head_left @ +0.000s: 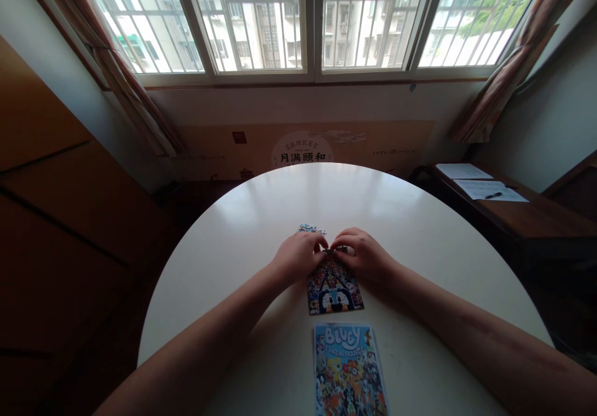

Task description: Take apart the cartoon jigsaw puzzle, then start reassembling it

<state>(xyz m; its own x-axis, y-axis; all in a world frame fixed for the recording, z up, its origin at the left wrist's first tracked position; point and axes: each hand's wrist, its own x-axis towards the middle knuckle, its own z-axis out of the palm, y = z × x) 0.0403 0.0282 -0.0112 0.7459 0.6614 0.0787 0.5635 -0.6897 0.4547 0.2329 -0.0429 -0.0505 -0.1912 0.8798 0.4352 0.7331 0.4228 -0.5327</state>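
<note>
A colourful jigsaw puzzle [334, 299], dark at its edges with a blue dog's face near the bottom, lies flat on the white round table [224, 316]. My left hand [301, 254] is closed at its upper left edge, thumb and forefinger pinched. Across a small gap, my right hand [366, 257] pinches at the upper right edge. Both hands cover much of the puzzle's top, so the exact grip on it is partly hidden. Just beyond my left hand sits a small heap of loose puzzle pieces [308, 227].
Nearer to me lies a printed Bluey picture sheet [349, 369]. To the right, a dark wooden desk [555, 214] bears papers [480, 189] and a pen [493, 196]. Barred windows [312, 24] and tied curtains [125, 86] are behind the table; an orange-brown cabinet [37, 173] stands left.
</note>
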